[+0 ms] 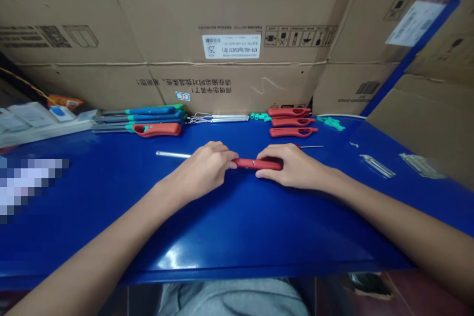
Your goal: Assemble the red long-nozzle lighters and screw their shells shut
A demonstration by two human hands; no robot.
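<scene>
Our left hand (202, 173) and right hand (292, 165) gripped a red lighter body (257, 164) between closed fingers, while a metal tube (172, 154) lay just beyond our left fingers (222, 150).

1 head-worn camera looks forward and down, close over the blue table (237, 229), framing the left hand (200, 173) and right hand (294, 165) near centre, with cardboard cartons (229, 10) filling the top.
</scene>
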